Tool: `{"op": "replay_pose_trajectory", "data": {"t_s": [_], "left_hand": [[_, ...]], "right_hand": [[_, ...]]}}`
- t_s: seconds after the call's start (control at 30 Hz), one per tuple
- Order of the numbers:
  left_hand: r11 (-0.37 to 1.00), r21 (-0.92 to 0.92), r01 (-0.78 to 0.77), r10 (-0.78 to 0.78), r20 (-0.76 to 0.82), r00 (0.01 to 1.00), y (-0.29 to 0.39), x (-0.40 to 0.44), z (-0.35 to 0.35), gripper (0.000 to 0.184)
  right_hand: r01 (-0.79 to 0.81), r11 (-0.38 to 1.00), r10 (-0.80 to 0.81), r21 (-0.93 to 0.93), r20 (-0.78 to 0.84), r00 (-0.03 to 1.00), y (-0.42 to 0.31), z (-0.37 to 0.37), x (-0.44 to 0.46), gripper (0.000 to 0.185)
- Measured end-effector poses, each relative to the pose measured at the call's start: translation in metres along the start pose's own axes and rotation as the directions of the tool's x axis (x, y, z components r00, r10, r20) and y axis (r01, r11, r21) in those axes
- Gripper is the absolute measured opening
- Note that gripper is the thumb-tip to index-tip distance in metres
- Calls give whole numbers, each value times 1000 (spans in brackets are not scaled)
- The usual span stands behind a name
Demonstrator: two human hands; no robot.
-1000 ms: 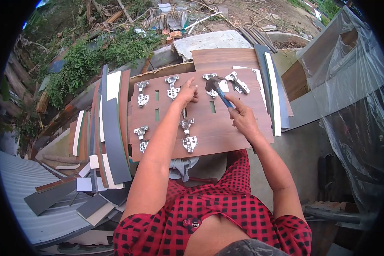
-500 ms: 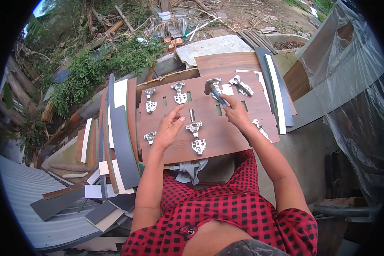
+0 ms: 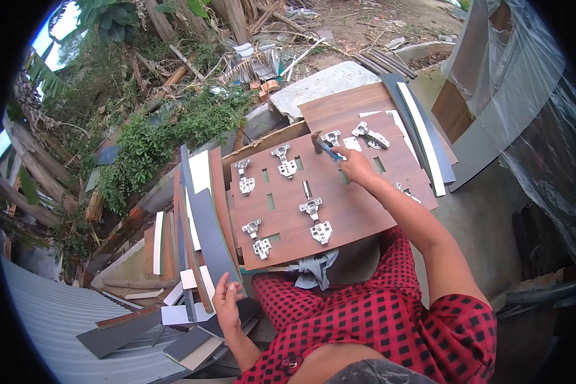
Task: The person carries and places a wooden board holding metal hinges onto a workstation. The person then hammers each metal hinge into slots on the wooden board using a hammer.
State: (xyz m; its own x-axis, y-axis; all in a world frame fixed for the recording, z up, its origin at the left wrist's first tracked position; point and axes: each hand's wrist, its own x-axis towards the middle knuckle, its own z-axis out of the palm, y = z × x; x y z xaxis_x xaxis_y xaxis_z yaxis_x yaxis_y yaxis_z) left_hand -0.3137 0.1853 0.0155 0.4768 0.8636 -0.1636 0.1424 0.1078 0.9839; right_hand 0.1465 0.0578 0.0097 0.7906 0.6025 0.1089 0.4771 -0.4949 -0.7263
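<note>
Right hand (image 3: pixel 357 168) grips the blue handle of a hammer (image 3: pixel 330 152), fingers closed round it, while the left hand (image 3: pixel 228 299) is open and empty, its fingers loosely curled, low beside the near left side of a wooden board (image 3: pixel 358 203). Whether the left hand touches the long grey strip (image 3: pixel 209 221) behind it, I cannot tell.

The hammer's head, brown and worn, is over the far part of the board, just left of a hinge. The board is flat and reddish brown with dark grain, and has at least six narrow green-looking slots cut in it.

Seven shiny silver hinges (image 3: pixel 284 162) show on the board: four along the far side, two nearer the person, and one at the right, partly hidden by the right forearm. Most have a winged end and a broad plate with holes; the far right one lies slanted and shows a darker arm.

One small metal rod (image 3: pixel 306 189) lies just beyond the near middle hinge, and one white piece (image 3: pixel 352 143) lies between the two far right hinges. One grey cloth (image 3: pixel 315 270) hangs below the near edge. Left of the board stand several long strips, grey, brown and white; a clear plastic sheet (image 3: pixel 531 96) hangs at the right.
</note>
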Motion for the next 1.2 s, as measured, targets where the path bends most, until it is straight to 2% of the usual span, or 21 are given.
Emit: {"op": "replay_pose_trajectory", "data": {"t_s": [0.03,0.1,0.13,0.2,0.23,0.27,0.33,0.37,0.43,0.47,0.53,0.57,0.7,0.77,0.8,0.9,1.0,1.03,1.1,1.13,1.2], "left_hand": [[1000,1,14,-14,-7,1000,-6,-3,-3,42],[999,4,48,-48,-15,999,-12,-9,-8,42],[999,8,51,-51,-18,999,-13,-11,-10,42],[998,16,68,-67,-39,997,-16,-12,-15,41],[997,19,68,-68,-42,997,-15,-13,-17,41],[997,23,72,-70,-58,996,-14,-14,-17,41],[997,24,70,-68,-78,995,-13,-14,-18,40],[998,15,65,-64,-75,995,-16,-14,-18,40],[997,10,72,-71,-72,995,-19,-15,-18,39],[997,4,72,-72,-69,995,-19,-15,-17,39],[997,0,78,-78,-57,995,-18,-15,-11,39],[997,18,78,-77,-55,995,-18,-14,-8,39],[997,45,55,-54,-17,998,-10,-10,4,40],[998,53,45,-45,-3,999,-9,-10,8,40],[998,60,34,-34,2,999,-9,-11,8,40],[997,65,31,-31,-5,1000,-11,-13,9,40],[995,97,34,-34,1,999,-13,-16,7,41],[995,93,31,-32,2,999,-15,-17,7,41],[994,99,49,-49,5,999,-17,-18,9,41],[994,101,43,-44,6,999,-16,-18,10,41],[993,112,44,-46,15,999,-13,-19,14,41]], "right_hand": [[11,1000,-11,4,-3,1000,-16,-7,1,42],[-189,969,173,160,109,979,-43,-18,-4,43],[-191,968,174,162,114,978,-44,-12,-1,43],[-144,982,145,119,2,989,-43,-3,10,44],[-210,967,205,145,51,978,-46,-4,11,45],[-208,967,202,147,52,978,-41,0,14,45],[-125,992,126,-5,37,991,-35,4,18,43],[-121,993,121,-3,38,992,-32,6,22,43],[-241,952,223,189,112,968,-46,-2,15,42],[-250,950,231,187,117,966,-42,1,12,42],[-87,985,91,148,-20,996,-37,4,7,42],[-99,991,98,86,13,995,-36,4,5,43],[-142,984,132,106,95,987,-33,-7,-1,41],[-261,904,225,339,144,964,-47,-25,-15,41],[-271,901,235,338,145,961,-41,-28,-17,41],[-182,916,191,358,13,982,-16,-49,-9,46],[-212,976,206,-56,-92,974,15,-83,9,28],[-210,976,204,-58,-96,974,24,-91,16,28],[-203,949,138,-241,-264,955,38,-100,29,16],[-203,950,137,-237,-267,954,42,-103,34,16],[-345,912,299,-224,-215,930,46,-109,41,15]]}}
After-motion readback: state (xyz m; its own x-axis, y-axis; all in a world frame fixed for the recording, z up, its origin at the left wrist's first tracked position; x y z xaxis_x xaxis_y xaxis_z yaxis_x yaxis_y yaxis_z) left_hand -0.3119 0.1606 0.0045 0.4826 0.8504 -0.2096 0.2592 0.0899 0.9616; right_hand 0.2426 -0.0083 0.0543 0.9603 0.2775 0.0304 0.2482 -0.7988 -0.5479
